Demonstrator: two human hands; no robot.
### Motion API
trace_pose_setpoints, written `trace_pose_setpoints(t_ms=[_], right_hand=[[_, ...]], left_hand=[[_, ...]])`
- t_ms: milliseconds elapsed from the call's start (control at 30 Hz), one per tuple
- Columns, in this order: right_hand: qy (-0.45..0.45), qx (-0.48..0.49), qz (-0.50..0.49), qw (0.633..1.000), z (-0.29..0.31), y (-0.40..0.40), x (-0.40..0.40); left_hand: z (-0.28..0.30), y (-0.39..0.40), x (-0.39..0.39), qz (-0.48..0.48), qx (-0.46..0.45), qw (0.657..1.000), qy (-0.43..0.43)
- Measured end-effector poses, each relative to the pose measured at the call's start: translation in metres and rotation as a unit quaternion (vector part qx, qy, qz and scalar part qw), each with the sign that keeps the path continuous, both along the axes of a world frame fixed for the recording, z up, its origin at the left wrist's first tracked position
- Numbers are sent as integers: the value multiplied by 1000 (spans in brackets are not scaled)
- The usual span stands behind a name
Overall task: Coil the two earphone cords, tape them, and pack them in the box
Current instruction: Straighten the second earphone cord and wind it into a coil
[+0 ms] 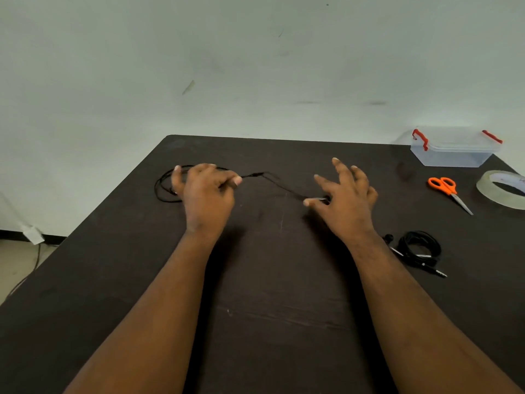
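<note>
A loose black earphone cord [277,184] lies across the dark table [270,294], with several loops at the far left. My left hand [206,191] rests over those loops and pinches the cord between thumb and fingers. My right hand [345,191] pinches the cord's metal plug end between thumb and forefinger, its other fingers spread. A second black earphone cord [419,248], coiled in a bundle, lies by my right forearm. The clear box [454,150] with red latches stands closed at the far right corner. A roll of clear tape [502,189] lies at the right edge.
Orange-handled scissors [450,191] lie between the box and the tape roll, blades pointing toward me. A pale wall stands behind the table. The table's left edge drops to a floor with a cable on it.
</note>
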State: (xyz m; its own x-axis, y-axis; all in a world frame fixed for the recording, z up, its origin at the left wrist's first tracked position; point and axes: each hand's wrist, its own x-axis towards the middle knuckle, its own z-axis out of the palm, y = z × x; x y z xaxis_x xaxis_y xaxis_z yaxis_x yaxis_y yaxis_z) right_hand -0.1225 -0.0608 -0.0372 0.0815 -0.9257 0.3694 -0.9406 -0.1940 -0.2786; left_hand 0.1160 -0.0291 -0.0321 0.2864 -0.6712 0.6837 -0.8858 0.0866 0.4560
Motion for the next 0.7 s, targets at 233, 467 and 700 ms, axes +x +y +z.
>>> trace_pose_setpoints(t_ms=[233, 467, 700], right_hand=[[5, -179, 188, 966, -9, 9, 38], [-11, -220, 190, 957, -7, 3, 29], [-93, -206, 66, 972, -2, -2, 5]], left_hand=[[-8, -2, -37, -128, 48, 989, -63], [-4, 3, -44, -198, 77, 977, -19], [4, -3, -16, -153, 79, 984, -48]])
